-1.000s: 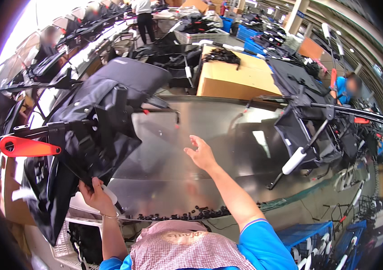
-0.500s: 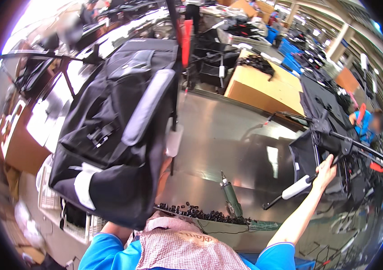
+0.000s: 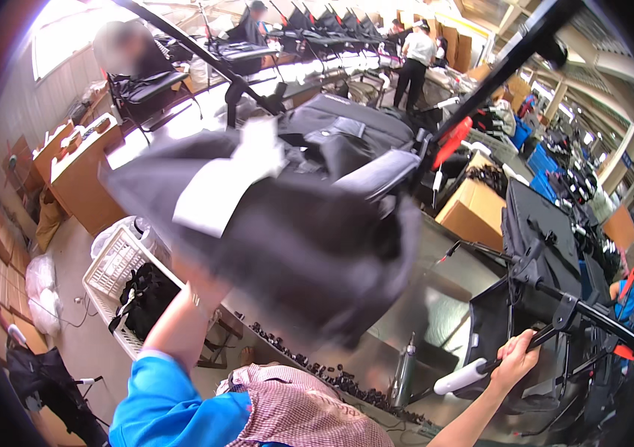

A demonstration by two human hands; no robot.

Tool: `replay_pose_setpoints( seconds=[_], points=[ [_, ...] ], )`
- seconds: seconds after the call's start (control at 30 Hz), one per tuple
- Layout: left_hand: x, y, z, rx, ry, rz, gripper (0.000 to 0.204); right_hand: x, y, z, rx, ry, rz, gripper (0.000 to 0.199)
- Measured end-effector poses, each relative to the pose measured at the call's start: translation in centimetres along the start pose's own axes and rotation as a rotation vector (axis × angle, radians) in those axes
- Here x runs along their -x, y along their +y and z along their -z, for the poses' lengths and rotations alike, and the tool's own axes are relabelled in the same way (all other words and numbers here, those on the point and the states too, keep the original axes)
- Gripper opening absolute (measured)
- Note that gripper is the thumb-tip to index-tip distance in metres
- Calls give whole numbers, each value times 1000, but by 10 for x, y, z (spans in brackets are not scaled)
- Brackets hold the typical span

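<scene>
A black fabric stroller fills the middle of the view, its lower end blurred by motion and a white label on it. My left hand is at the underside of this stroller's lower edge; fabric hides its fingers. On the right, a second black stroller stands with its frame tubes toward me. My right hand is closed round a black tube of it, just beside the white foam grip.
On the metal bench lie a power screwdriver and a row of small black parts. A white plastic crate with black fabric stands left. Cardboard boxes lie beyond. Other people are farther off.
The near stroller's lower end has swung up and to the right, away from me. My left forearm has come into view beneath it. The right hand stays on its tube.
</scene>
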State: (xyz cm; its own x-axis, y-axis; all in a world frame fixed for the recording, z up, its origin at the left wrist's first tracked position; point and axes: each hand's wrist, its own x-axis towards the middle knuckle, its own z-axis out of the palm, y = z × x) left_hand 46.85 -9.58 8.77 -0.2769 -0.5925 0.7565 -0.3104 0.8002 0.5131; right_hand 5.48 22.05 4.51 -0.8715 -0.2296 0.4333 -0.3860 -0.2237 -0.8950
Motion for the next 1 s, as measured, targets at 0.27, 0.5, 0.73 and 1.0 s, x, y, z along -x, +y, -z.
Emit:
replay_pose_setpoints(
  seconds=[0.27, 0.5, 0.73, 1.0],
  points=[
    [-230, -12, -101, 208, -279, -389, 42, 17, -12, -43, 274, 113, 183, 31],
    [-48, -132, -43, 119, -320, -209, 25, 90, -25, -153, 309, 57, 784, 23],
    [71, -234, 133, -140, 80, 562, 13, 177, -26, -287, 145, -827, 825, 16],
    [251, -298, 186, -547, -501, 865, 13, 277, -8, -394, -26, -1254, 582, 19]
  ],
)
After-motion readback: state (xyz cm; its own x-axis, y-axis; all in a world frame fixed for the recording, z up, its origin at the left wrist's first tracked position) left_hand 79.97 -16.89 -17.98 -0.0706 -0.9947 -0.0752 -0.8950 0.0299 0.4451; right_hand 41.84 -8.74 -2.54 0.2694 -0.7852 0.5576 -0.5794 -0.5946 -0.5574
